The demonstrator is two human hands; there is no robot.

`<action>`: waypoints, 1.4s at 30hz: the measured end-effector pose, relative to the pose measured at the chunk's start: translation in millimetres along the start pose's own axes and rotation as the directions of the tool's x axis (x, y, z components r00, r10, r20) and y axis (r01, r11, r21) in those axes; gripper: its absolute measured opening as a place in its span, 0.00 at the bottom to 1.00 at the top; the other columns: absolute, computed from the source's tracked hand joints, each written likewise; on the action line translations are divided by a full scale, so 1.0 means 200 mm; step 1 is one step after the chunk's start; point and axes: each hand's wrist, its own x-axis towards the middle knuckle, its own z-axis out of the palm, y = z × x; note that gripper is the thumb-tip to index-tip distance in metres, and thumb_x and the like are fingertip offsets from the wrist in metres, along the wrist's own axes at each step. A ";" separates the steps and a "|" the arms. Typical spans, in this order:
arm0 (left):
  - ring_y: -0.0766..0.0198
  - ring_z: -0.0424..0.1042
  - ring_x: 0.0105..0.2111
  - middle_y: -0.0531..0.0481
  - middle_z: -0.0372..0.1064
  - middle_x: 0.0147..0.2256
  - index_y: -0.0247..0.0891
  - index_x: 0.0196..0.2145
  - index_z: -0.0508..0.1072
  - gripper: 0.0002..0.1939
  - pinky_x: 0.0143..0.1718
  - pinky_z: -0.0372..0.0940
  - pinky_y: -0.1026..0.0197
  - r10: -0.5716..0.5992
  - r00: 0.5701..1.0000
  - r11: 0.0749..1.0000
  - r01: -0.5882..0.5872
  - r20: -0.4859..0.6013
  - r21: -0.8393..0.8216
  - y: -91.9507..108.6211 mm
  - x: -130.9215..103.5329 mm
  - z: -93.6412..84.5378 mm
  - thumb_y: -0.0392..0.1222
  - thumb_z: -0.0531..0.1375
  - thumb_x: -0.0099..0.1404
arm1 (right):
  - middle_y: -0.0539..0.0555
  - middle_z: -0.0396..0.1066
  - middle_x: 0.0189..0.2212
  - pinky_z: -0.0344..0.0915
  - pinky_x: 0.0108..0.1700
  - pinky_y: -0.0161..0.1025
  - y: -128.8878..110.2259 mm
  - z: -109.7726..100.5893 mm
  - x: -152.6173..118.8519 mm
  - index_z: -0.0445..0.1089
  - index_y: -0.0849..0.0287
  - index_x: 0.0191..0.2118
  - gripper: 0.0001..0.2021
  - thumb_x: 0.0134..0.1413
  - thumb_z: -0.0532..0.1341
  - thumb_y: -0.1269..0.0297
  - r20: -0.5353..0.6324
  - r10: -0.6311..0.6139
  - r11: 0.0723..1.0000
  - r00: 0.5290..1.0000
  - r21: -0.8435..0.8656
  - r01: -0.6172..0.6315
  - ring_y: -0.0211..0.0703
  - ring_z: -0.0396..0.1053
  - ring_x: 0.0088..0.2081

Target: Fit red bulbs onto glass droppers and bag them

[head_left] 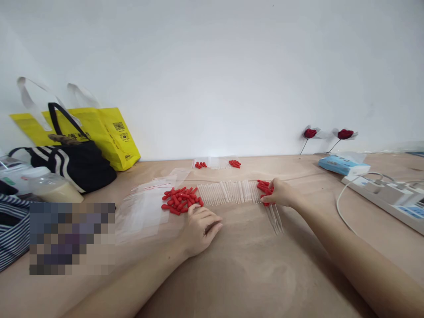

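My right hand (277, 192) has its fingers closed around red rubber bulbs (265, 187) at the right end of a row of slim clear tubes (225, 192). Several thin droppers (274, 218) extend from under this hand toward me, their tips on the table. Beside a loose pile of red bulbs (179, 199), my left hand (202, 227) rests with its fingers loosely bent and the thumb apart. Nothing shows in it; whether its far finger touches a bulb is hard to tell. The tubes lie side by side between the two hands.
Clear zip bags (145, 207) lie left of the pile. Another bag (215, 162) with red bulbs sits by the wall. Left stand yellow (122, 137) and black (96, 168) bags and a bottle (54, 187). Right are a tissue pack (341, 164), a power strip (391, 198) and its cable (338, 207).
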 end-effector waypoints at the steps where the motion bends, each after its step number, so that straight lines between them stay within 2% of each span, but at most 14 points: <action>1: 0.64 0.68 0.31 0.53 0.72 0.28 0.41 0.32 0.71 0.06 0.45 0.47 0.50 -0.002 1.000 1.000 0.002 0.005 0.001 0.00 0.00 0.00 0.37 0.55 0.59 | 0.51 0.68 0.22 0.58 0.23 0.36 0.00 0.00 0.00 0.64 0.59 0.29 0.18 0.27 0.68 0.59 -0.002 -0.015 1.000 1.000 -0.014 0.015 0.44 0.66 0.26; 4: 0.64 0.68 0.31 0.54 0.72 0.28 0.41 0.31 0.71 0.05 0.45 0.46 0.50 -0.008 1.000 1.000 0.008 0.013 0.004 -0.01 -0.01 0.01 0.37 0.55 0.59 | 0.52 0.69 0.22 0.58 0.23 0.35 0.01 -0.02 0.02 0.65 0.59 0.26 0.16 0.29 0.67 0.56 -0.017 -0.047 0.997 0.999 -0.065 0.045 0.43 0.67 0.26; 7: 0.64 0.68 0.31 0.55 0.72 0.28 0.41 0.31 0.71 0.05 0.45 0.46 0.50 -0.008 1.000 1.000 0.008 0.011 0.003 -0.01 -0.01 0.01 0.38 0.55 0.59 | 0.53 0.70 0.24 0.57 0.25 0.34 0.06 -0.07 0.06 0.68 0.59 0.26 0.12 0.39 0.61 0.55 -0.073 -0.035 0.994 0.997 -0.104 0.027 0.42 0.67 0.27; 9: 0.64 0.67 0.31 0.54 0.72 0.28 0.41 0.31 0.71 0.05 0.45 0.46 0.50 -0.005 1.000 1.000 0.004 0.010 0.002 -0.01 0.00 0.01 0.38 0.55 0.59 | 0.55 0.71 0.26 0.57 0.26 0.34 0.10 -0.10 0.08 0.69 0.59 0.27 0.10 0.44 0.58 0.58 -0.123 -0.011 0.991 0.992 -0.131 -0.005 0.43 0.68 0.29; 12: 0.64 0.67 0.30 0.54 0.72 0.27 0.41 0.31 0.71 0.06 0.45 0.46 0.51 -0.001 1.000 1.000 0.001 0.001 0.006 -0.02 0.00 0.02 0.38 0.54 0.59 | 0.57 0.72 0.29 0.58 0.28 0.34 0.17 -0.12 0.11 0.72 0.61 0.30 0.09 0.45 0.58 0.63 -0.133 0.010 0.989 0.991 -0.147 -0.029 0.44 0.69 0.31; 17: 0.64 0.65 0.31 0.54 0.70 0.28 0.41 0.30 0.72 0.06 0.42 0.48 0.53 -0.038 0.999 0.999 0.038 0.002 0.039 0.00 0.00 0.00 0.38 0.55 0.59 | 0.55 0.73 0.31 0.59 0.29 0.33 0.21 -0.08 0.12 0.73 0.60 0.33 0.11 0.44 0.59 0.61 -0.104 -0.013 0.993 0.994 -0.114 0.001 0.43 0.69 0.32; 22: 0.63 0.63 0.31 0.52 0.67 0.28 0.41 0.28 0.73 0.07 0.36 0.51 0.56 -0.132 0.991 0.982 0.135 -0.026 0.135 -0.02 0.01 -0.01 0.39 0.55 0.58 | 0.55 0.73 0.25 0.57 0.27 0.33 0.19 -0.02 0.13 0.73 0.59 0.27 0.11 0.46 0.57 0.60 -0.149 -0.023 0.996 0.989 -0.094 0.009 0.43 0.69 0.28; 25: 0.61 0.63 0.33 0.50 0.67 0.29 0.41 0.28 0.73 0.07 0.36 0.52 0.57 -0.215 0.976 0.948 0.215 -0.026 0.236 -0.06 0.07 -0.02 0.39 0.55 0.58 | 0.56 0.72 0.24 0.57 0.26 0.34 0.18 -0.01 0.13 0.72 0.60 0.26 0.10 0.47 0.56 0.61 -0.202 -0.023 0.998 0.979 -0.067 0.009 0.44 0.69 0.28; 29: 0.58 0.63 0.38 0.50 0.68 0.33 0.41 0.28 0.73 0.08 0.39 0.53 0.56 -0.416 0.909 0.842 0.386 -0.002 0.375 -0.08 0.23 0.00 0.41 0.54 0.58 | 0.57 0.73 0.27 0.58 0.28 0.35 0.12 0.00 0.11 0.70 0.61 0.28 0.10 0.48 0.55 0.61 -0.257 -0.031 0.999 0.966 0.005 0.034 0.44 0.69 0.29; 32: 0.54 0.62 0.41 0.46 0.68 0.35 0.40 0.28 0.73 0.10 0.41 0.53 0.53 -0.496 0.868 0.790 0.457 -0.011 0.408 -0.09 0.37 0.06 0.46 0.55 0.56 | 0.54 0.72 0.27 0.59 0.27 0.32 0.04 0.02 0.07 0.69 0.61 0.30 0.10 0.49 0.54 0.62 -0.251 -0.057 0.994 0.966 0.075 0.078 0.39 0.68 0.27; 35: 0.48 0.61 0.44 0.39 0.68 0.38 0.36 0.28 0.74 0.16 0.42 0.52 0.50 -0.584 0.812 0.728 0.528 -0.009 0.438 -0.09 0.49 0.15 0.52 0.55 0.53 | 0.51 0.72 0.25 0.60 0.27 0.30 -0.06 0.05 0.01 0.67 0.59 0.28 0.06 0.45 0.56 0.63 -0.215 -0.133 0.978 0.967 0.132 0.164 0.37 0.68 0.26; 39: 0.46 0.61 0.45 0.35 0.68 0.40 0.32 0.33 0.74 0.19 0.44 0.52 0.50 -0.674 0.738 0.662 0.584 0.032 0.471 -0.09 0.57 0.20 0.50 0.56 0.50 | 0.51 0.70 0.22 0.58 0.26 0.32 -0.14 0.09 -0.06 0.64 0.59 0.22 0.03 0.42 0.56 0.68 -0.118 -0.299 0.933 0.947 0.172 0.316 0.37 0.66 0.24; 42: 0.47 0.64 0.43 0.35 0.70 0.39 0.32 0.35 0.73 0.19 0.43 0.53 0.51 -0.727 0.682 0.628 0.612 0.080 0.481 -0.10 0.61 0.20 0.48 0.56 0.50 | 0.50 0.68 0.21 0.58 0.26 0.32 -0.16 0.11 -0.08 0.62 0.59 0.20 0.03 0.39 0.57 0.71 -0.078 -0.350 0.918 0.934 0.168 0.358 0.37 0.65 0.24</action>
